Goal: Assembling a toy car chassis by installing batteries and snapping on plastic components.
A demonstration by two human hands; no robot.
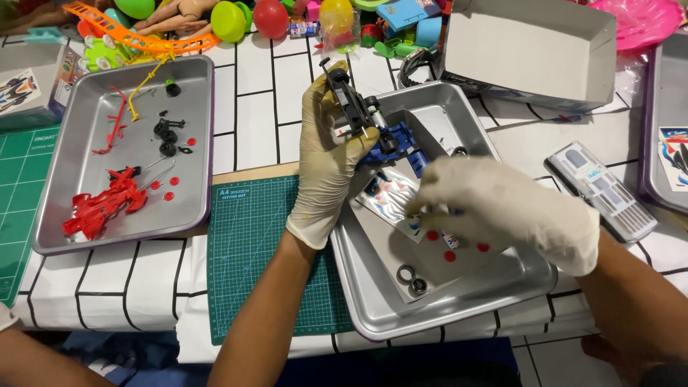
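Head view showed my left hand point(326, 154), gloved, with its grip closed round a black toy-car chassis point(356, 107), held tilted above the metal tray point(373, 301); my right hand point(502, 208) hovered over the sticker sheet point(387, 193), fingers curled, though I could not tell what they pinched; the blue body part point(401, 143) sat just behind.

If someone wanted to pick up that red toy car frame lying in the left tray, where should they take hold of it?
Probably across the middle of the red car frame, coming from above. It lies flat near the front left corner of the left metal tray, its long body running diagonally, so a grip closing across its narrower width seems safest. The thin red strips farther back look too flimsy to hold it by.
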